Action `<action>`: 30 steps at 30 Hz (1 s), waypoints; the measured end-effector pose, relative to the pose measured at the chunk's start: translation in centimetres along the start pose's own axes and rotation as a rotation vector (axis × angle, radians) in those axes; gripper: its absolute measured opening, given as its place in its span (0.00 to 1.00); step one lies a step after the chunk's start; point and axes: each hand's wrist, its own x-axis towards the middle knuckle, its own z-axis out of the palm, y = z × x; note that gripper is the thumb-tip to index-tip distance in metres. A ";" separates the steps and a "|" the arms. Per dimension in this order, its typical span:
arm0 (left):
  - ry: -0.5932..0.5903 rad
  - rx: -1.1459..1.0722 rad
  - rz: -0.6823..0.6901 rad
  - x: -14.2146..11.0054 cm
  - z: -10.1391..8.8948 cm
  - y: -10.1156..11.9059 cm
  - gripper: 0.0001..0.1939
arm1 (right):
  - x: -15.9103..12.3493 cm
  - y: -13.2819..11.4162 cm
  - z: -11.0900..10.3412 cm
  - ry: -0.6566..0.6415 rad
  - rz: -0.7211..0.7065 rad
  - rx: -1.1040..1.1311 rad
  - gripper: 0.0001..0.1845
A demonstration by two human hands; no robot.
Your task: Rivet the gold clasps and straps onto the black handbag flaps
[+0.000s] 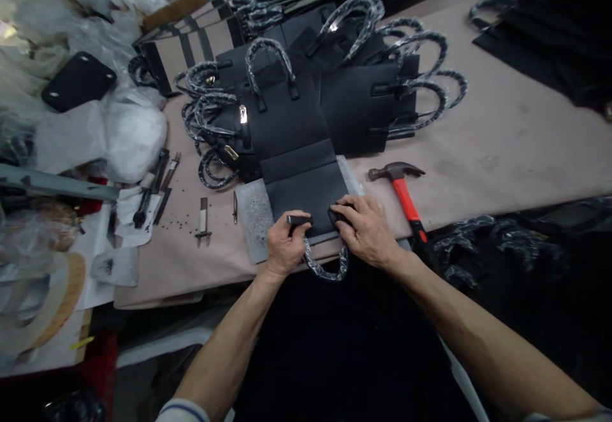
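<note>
The black bag panel (pixel 306 186) lies on the tabletop (pixel 478 154), long axis running away from the person. At its near end, the left hand (pixel 283 243) and right hand (pixel 370 231) each pinch one handle tab (pixel 300 220).

Toward two o'clock, the dark stack (pixel 549 46) is cut off by the frame, its layers lost in gloom. At ten, the plastic bags (pixel 86 1) run out too (contents unreadable). The black specks (pixel 179 225) at nine are too small to identify. At four, the right hand (pixel 366 227) partly hides a handle tab (pixel 333 215).
</note>
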 end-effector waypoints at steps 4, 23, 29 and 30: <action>-0.033 -0.043 0.113 -0.1 -0.1 -0.3 0.05 | 0.0 -0.3 0.1 0.014 0.023 -0.019 0.17; 0.001 -0.053 0.000 -0.3 -0.1 -0.1 0.03 | 0.0 0.0 0.4 -0.015 0.024 -0.059 0.18; 0.057 -0.141 -0.086 0.4 -0.2 -0.3 0.03 | 0.0 0.0 0.5 -0.009 0.023 -0.058 0.19; 0.037 -0.142 -0.085 0.5 -0.1 -0.2 0.03 | 0.0 0.0 0.5 -0.006 0.024 -0.060 0.19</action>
